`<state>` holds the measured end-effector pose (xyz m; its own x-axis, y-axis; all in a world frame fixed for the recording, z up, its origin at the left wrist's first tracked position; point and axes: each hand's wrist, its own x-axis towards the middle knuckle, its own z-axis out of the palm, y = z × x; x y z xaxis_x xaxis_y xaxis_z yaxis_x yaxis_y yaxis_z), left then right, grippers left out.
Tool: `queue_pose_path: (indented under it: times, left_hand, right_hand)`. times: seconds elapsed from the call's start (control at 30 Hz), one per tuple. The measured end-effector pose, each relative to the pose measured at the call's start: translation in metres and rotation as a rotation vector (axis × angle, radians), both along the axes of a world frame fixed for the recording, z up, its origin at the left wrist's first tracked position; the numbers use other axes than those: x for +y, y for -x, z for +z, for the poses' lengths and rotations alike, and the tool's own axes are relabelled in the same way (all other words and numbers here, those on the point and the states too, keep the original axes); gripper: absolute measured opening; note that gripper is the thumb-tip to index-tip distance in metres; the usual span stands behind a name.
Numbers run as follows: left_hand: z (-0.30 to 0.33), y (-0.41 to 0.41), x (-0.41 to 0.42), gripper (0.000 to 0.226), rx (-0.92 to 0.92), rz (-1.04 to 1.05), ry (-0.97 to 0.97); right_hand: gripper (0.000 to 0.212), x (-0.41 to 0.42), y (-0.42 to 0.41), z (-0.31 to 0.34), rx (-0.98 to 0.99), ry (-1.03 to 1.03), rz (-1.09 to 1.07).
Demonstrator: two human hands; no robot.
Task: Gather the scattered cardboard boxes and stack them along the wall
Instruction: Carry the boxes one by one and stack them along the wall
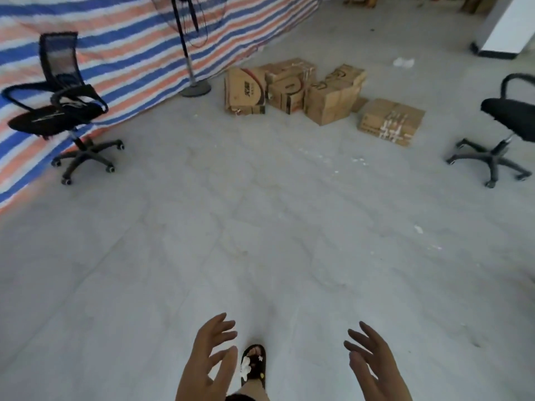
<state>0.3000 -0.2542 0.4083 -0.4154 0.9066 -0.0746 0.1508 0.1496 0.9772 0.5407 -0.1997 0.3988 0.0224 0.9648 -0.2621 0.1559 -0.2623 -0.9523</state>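
A striped tarpaulin (121,56) hangs along the far left above the concrete floor (260,227), with a pedestal fan (188,53) and cardboard boxes (315,92) clustered at its foot, far centre; office chairs sit far left (62,105) and right (503,123); near, left hand (210,360) and right hand (373,363) hover empty, fingers apart, over a sandalled foot (253,364)

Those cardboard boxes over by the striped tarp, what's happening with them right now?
Nobody is handling them yet. The cardboard boxes sit grouped on the floor near the striped tarp, with one flatter box lying slightly apart to the right. The person's left hand and right hand are both open, holding nothing, well short of the boxes.
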Motion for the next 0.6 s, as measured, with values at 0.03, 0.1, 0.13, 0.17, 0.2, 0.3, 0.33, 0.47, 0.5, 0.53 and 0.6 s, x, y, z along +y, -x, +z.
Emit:
queue_pose_path:
  times: [0.03,0.1,0.13,0.17,0.2,0.3,0.33,0.47,0.5,0.53,0.6]
  left_hand:
    - [0.005,0.012,0.024,0.043,0.001,-0.008,-0.009]
    - [0.013,0.033,0.069,0.050,0.015,-0.029,-0.017]
    - [0.016,0.041,0.092,0.053,0.012,-0.048,-0.008]
    - [0.017,0.046,0.113,0.053,0.013,-0.071,0.012]
    - [0.016,0.050,0.133,0.050,0.002,-0.107,0.035]
    - [0.008,0.056,0.185,0.049,-0.073,-0.200,0.089]
    - [0.005,0.057,0.202,0.053,-0.074,-0.210,0.101]
    - [-0.004,0.049,0.271,0.044,-0.014,-0.269,0.101]
    - [-0.008,0.044,0.289,0.044,-0.010,-0.283,0.108]
    - [-0.010,0.038,0.310,0.042,-0.007,-0.292,0.114]
    - [-0.013,0.024,0.354,0.042,-0.010,-0.303,0.100]
  right_hand:
    - [0.050,0.021,0.010,0.003,0.000,-0.017,-0.006]
    - [0.050,0.060,0.030,0.011,0.006,-0.035,-0.016]
    - [0.052,0.077,0.039,0.014,0.008,-0.040,-0.020]
    - [0.055,0.092,0.045,0.016,0.009,-0.043,-0.023]
    - [0.062,0.105,0.049,0.017,0.011,-0.037,-0.034]
    - [0.077,0.138,0.051,0.014,0.016,-0.014,-0.129]
    - [0.075,0.150,0.049,0.014,0.019,-0.006,-0.161]
    - [0.053,0.204,0.036,0.007,0.031,0.022,-0.226]
    - [0.055,0.222,0.032,0.005,0.019,0.018,-0.246]
    - [0.060,0.241,0.027,0.004,-0.003,0.013,-0.264]
    - [0.057,0.284,0.014,0.002,-0.039,0.004,-0.293]
